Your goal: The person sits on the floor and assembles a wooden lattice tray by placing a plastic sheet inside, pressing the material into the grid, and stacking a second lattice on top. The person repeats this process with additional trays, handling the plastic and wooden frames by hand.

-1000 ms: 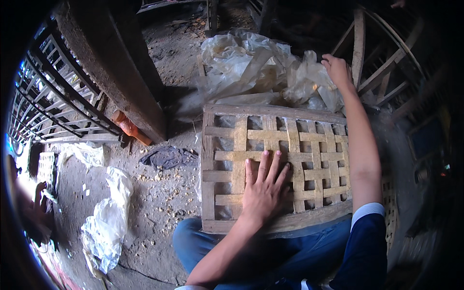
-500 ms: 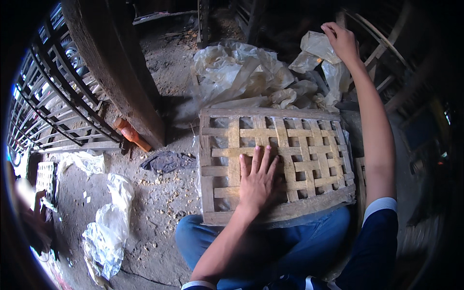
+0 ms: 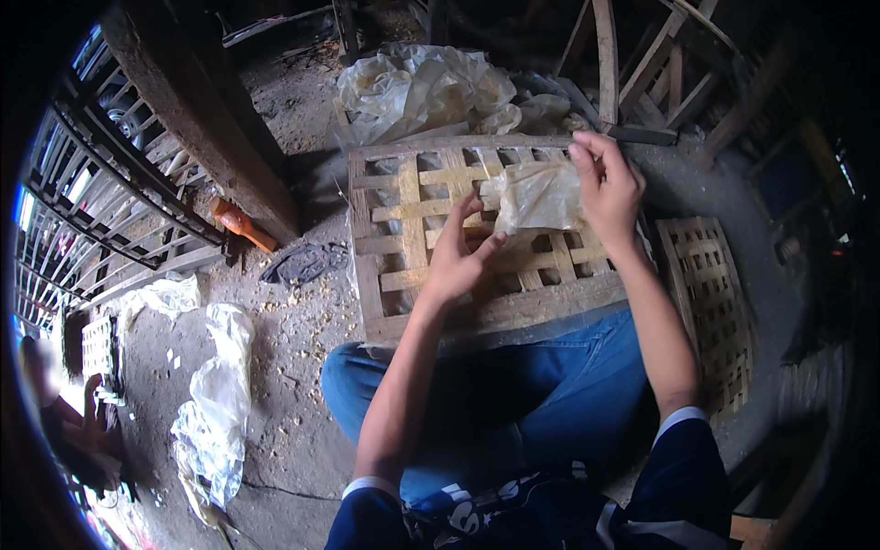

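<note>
Both hands are up over a woven lattice panel [image 3: 431, 247] made of pale wooden strips, which rests across the person's lap, blue jeans [image 3: 513, 403] showing just near of it. The right hand [image 3: 607, 183] is closed around a crumpled piece of clear plastic sheet [image 3: 536, 195], fingers curled over its right edge and top so it sits bunched just above the panel. The left hand [image 3: 458, 257] is loosely open, fingers half spread, with the fingertips up at the plastic's left end; looks like the index and thumb are pinching or at least touching that corner, but I can't say for sure it's a real grip. The heel of that hand hangs over the middle of the lattice.

Far side of the panel there's a big heap of more crumpled plastic [image 3: 422, 87], pretty much touching the panel's far edge. To the right, lying on the ground just beside the person's leg, is a second, smaller lattice panel [image 3: 710, 302]. Off to the left on the dirt floor: an orange tool handle [image 3: 240, 223] by the base of a thick post, a dark rag [image 3: 301, 263] near it, and another wad of plastic [image 3: 215, 412] well apart from the hands. Wood shavings are scattered all over the ground.
</note>
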Demonstrator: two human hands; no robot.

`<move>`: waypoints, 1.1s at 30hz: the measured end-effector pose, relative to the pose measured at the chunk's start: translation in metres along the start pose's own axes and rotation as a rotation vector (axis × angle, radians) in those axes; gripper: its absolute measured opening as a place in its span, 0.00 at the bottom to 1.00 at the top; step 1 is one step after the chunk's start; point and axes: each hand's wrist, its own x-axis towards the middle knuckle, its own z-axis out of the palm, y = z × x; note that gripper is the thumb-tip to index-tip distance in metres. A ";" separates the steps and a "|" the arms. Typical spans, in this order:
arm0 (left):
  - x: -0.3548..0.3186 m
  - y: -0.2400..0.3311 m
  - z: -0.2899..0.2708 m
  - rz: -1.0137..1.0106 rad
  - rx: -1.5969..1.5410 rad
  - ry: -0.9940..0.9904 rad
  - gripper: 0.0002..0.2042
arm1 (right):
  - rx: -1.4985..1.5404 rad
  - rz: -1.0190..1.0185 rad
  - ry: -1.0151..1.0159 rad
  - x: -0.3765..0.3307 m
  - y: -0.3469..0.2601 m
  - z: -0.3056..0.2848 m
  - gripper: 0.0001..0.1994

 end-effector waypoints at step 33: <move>-0.015 0.011 0.007 0.310 0.950 -0.494 0.29 | 0.009 0.368 -0.587 -0.121 0.122 -0.129 0.22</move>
